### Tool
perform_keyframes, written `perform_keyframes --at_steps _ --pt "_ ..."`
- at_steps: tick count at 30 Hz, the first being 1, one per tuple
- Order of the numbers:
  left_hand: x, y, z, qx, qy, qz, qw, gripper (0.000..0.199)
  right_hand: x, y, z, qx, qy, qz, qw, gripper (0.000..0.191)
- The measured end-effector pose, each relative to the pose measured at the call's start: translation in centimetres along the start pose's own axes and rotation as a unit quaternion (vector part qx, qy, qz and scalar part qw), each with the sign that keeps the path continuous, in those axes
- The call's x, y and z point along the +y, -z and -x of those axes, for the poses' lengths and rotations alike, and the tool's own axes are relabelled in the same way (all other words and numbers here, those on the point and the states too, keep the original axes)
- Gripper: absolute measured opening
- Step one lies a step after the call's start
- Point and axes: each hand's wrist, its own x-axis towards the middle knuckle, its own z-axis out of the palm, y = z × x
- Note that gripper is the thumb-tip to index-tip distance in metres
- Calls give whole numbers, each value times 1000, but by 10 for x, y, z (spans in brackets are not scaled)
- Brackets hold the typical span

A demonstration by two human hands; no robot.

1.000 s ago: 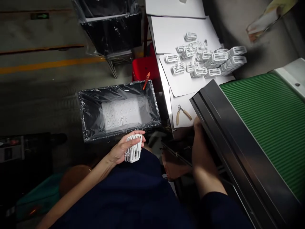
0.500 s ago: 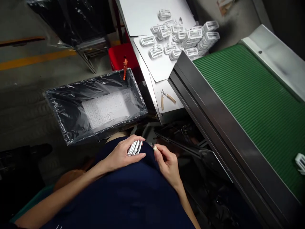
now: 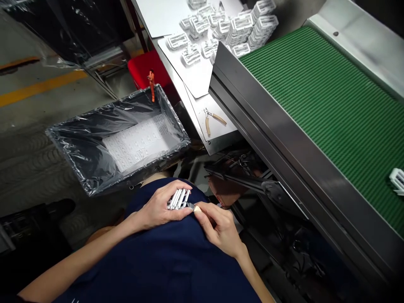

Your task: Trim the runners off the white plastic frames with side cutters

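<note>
White plastic, a short stack of slotted frames (image 3: 178, 199), sits inside my left hand (image 3: 159, 207), thumb along the near side and fingers curled over the far one, so I read that hand as grasping the stack. The frames stand on edge between palm and fingertips, tilted, their open side facing my right hand (image 3: 219, 223). That hand is closed in a pinch on a small tool (image 3: 193, 207), its pale handle between thumb and forefinger, its metal tip pointing at the stack's right end; from my camera feed I cannot tell whether the tip touches. Both hands hang just above a navy garment (image 3: 164, 261), close together. Beyond the left hand lies a bin (image 3: 75, 176) lined with clear film, white pieces (image 3: 135, 141) on its floor, an orange tool (image 3: 152, 86) at its far corner. Farther off, more frame stacks (image 3: 241, 29) crowd the table, with splayed cutters (image 3: 208, 123) at its near end. On the right, a green ribbed belt (image 3: 299, 97) carries one white part (image 3: 398, 181).
</note>
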Motion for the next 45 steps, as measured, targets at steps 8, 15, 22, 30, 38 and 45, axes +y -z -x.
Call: perform_keyframes --at_steps 8,15,22,30,38,45 --pt "-1 -1 6 15 -35 1 999 34 -1 -3 2 -15 -6 14 1000 16" --pt "0 0 6 12 -42 5 999 31 -4 -3 2 -21 -20 29 999 15" --pt "-1 0 6 14 -50 1 999 30 -7 -8 4 -15 -45 49 998 18" --pt "0 6 3 20 -25 -2 999 31 -7 -11 1 87 -76 -9 993 15" --pt "-2 6 1 14 -25 -1 1000 40 -16 -21 -29 77 -182 -134 971 23" --pt "-7 11 2 7 1 16 1000 52 -15 -23 -47 34 -209 -188 959 27"
